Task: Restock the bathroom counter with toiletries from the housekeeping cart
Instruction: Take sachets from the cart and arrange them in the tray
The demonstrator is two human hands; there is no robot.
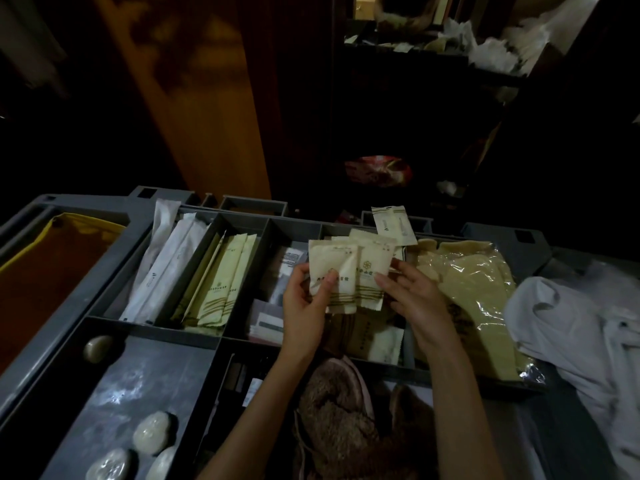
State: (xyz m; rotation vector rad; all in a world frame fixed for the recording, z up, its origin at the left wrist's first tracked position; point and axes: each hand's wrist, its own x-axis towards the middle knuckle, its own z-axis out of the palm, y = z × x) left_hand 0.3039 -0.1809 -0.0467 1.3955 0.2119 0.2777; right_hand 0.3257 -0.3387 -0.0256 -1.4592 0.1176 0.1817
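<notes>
Over the middle of the cart tray (242,336), both hands hold a fan of small flat packets (346,271): cream paper-like sachets, squarish w/ crimped zigzag ends, brown stripes and a printed logo. The packets are held up above the centre compartments, not resting in any.

Left hand (304,306) pinches the front packet, thumb across its face, other fingers curled behind. Right hand (415,299) grips the right side of the fan, thumb tip on the front and fingertips at the edge, fingers a bit spread.

The tray is grey hard plastic, split by straight dividers. The left compartment holds long white wrappers (166,265), and next to it are long cream sachets (225,278) w/ the same stripes. One more small sachet (393,225) stands upright at the back wall. On the right, a crinkly clear plastic bag (467,282) holds smth beige, and a soft, crumpled white cloth (581,327) lies beside it. In the near centre is a brown fuzzy slipper (339,410). At near left, rounded lumps in shiny wrap (152,433) sit on a flat grey section. At far left is a yellow-edged bag (52,265).
</notes>
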